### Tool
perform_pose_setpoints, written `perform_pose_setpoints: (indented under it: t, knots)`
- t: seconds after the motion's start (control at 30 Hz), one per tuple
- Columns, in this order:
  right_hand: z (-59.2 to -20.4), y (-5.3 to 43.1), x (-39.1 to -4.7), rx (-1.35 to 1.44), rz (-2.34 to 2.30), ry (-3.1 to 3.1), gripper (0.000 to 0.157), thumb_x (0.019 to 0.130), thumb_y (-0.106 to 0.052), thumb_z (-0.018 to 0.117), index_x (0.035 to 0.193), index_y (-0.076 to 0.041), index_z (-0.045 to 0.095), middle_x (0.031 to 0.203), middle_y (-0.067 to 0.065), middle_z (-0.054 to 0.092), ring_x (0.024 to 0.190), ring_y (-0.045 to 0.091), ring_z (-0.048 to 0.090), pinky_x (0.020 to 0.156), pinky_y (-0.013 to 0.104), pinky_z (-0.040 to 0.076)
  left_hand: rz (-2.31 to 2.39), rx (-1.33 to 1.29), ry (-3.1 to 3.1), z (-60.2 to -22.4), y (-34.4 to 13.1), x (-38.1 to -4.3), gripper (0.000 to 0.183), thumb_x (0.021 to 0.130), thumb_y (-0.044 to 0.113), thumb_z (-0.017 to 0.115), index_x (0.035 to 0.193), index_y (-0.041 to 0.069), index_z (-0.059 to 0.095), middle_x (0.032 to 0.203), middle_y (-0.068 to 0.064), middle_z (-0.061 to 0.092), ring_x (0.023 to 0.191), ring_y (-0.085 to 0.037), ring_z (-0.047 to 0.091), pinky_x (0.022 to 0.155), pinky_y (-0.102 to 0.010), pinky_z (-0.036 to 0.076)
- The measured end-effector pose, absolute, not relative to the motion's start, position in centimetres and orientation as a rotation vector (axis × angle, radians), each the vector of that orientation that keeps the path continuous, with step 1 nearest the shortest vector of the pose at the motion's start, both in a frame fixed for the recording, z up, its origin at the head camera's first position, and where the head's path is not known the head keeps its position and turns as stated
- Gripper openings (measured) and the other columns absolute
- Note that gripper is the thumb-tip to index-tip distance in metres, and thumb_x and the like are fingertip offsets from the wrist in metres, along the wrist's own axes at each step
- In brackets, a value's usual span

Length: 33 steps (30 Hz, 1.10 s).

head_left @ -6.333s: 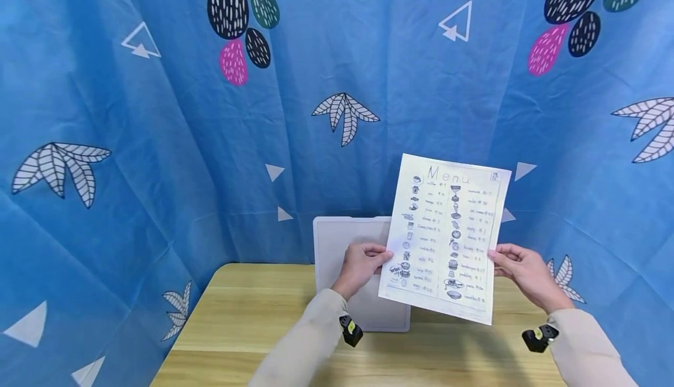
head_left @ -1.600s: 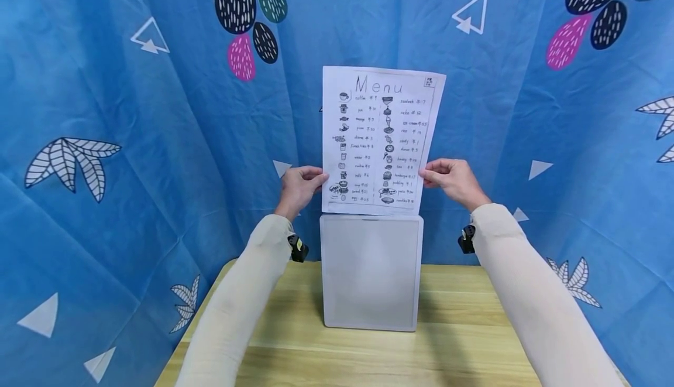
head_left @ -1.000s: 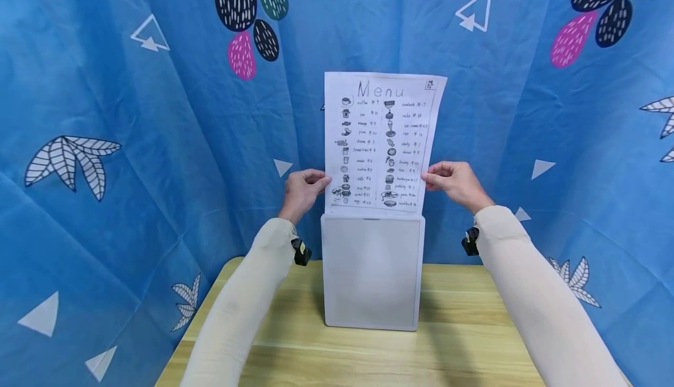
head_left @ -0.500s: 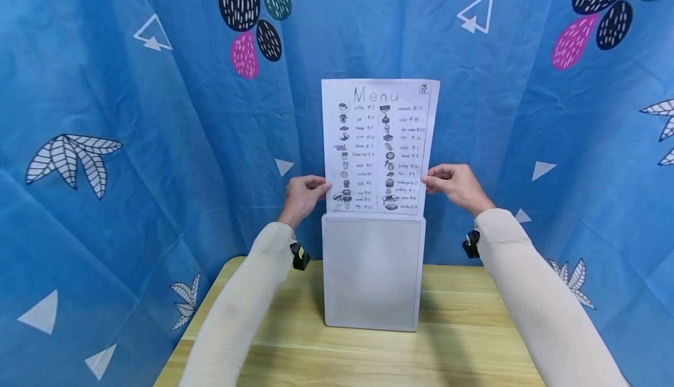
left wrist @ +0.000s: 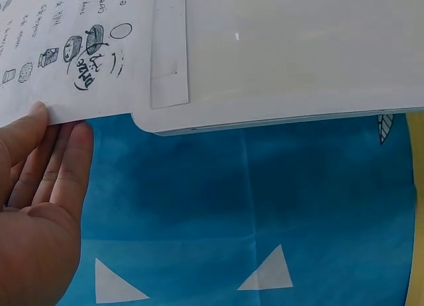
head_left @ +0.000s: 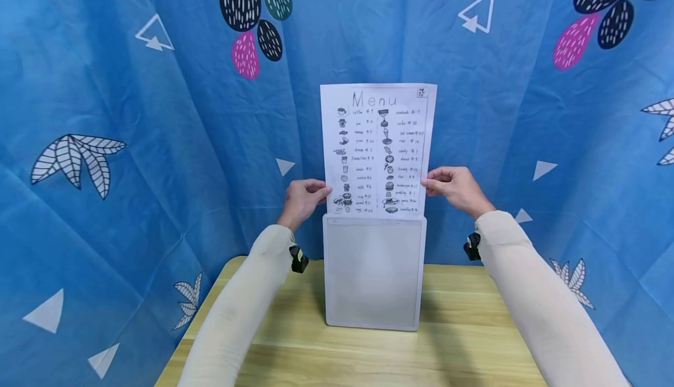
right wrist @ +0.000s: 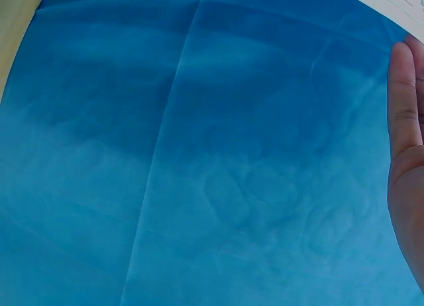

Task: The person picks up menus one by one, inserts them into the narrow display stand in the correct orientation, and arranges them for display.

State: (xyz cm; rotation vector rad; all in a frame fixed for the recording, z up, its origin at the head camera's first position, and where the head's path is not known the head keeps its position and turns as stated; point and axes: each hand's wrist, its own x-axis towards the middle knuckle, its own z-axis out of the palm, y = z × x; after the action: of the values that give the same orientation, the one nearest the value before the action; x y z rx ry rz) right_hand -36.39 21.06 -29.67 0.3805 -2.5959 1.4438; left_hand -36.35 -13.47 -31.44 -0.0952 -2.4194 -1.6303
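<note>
A white paper menu (head_left: pixel 377 147), hand-drawn with small food pictures and prices, stands upright above a light grey sign holder (head_left: pixel 374 276). My left hand (head_left: pixel 303 199) pinches the menu's left edge low down, near the holder's top corner. On the opposite edge, my right hand (head_left: pixel 455 188) pinches at about the same height. In the left wrist view, a strip of the menu's bottom margin (left wrist: pixel 170 74) shows behind the holder's clear front, so the sheet's lower end is inside the top slot. The right wrist view catches only a corner of the menu (right wrist: pixel 397 4).
The holder stands upright on a wooden table (head_left: pixel 295 352), close to its far edge. A blue patterned curtain (head_left: pixel 184 141) hangs behind and on both sides. Black wrist cameras (head_left: pixel 298 259) sit on both cream sleeves.
Earlier, both hands held the menu in front and to the right of the holder. They then raised it above the holder, and it has since moved down, its bottom edge entering the top.
</note>
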Motion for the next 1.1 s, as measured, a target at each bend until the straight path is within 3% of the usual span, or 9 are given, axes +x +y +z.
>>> perform_pose_setpoints:
  t: [0.37,0.67,0.97,1.1]
  knots:
    - [-30.2,21.0,-36.6,0.386,1.463,-2.599,0.036,0.096,-0.029,0.068,0.113,0.002,0.069,0.109,0.019,0.070,0.099,0.037,0.068,0.100,0.051,0.049,-1.628,-0.109,-2.435,-32.0,-13.7,-36.5,0.021,0.093,0.015,0.073,0.109,0.003,0.075,0.105,-0.013,0.073,0.098,-0.027,0.072,0.088,-0.037,0.057]
    - [-30.5,21.0,-36.7,0.387,1.448,-2.602,0.035,0.096,-0.028,0.068,0.112,0.002,0.069,0.107,0.018,0.070,0.088,0.022,0.070,0.097,0.048,0.052,-1.634,-0.110,-2.440,-32.3,-13.9,-36.6,0.022,0.092,0.015,0.074,0.110,0.002,0.075,0.107,-0.014,0.073,0.098,-0.027,0.072,0.088,-0.037,0.057]
    - [-30.9,21.1,-36.5,0.392,1.453,-2.617,0.035,0.097,-0.029,0.067,0.113,0.002,0.069,0.107,0.018,0.071,0.095,0.033,0.068,0.099,0.051,0.050,-1.646,-0.145,-2.446,-32.6,-14.0,-36.6,0.023,0.092,0.014,0.074,0.111,0.001,0.074,0.108,-0.014,0.072,0.099,-0.028,0.072,0.088,-0.037,0.057]
    - [-31.1,21.1,-36.6,0.397,1.434,-2.623,0.033,0.097,-0.027,0.067,0.112,0.002,0.069,0.105,0.017,0.071,0.089,0.026,0.069,0.096,0.049,0.051,-1.662,-0.164,-2.427,-32.6,-14.1,-36.7,0.024,0.092,0.015,0.074,0.112,0.001,0.074,0.108,-0.014,0.072,0.099,-0.027,0.071,0.089,-0.037,0.057]
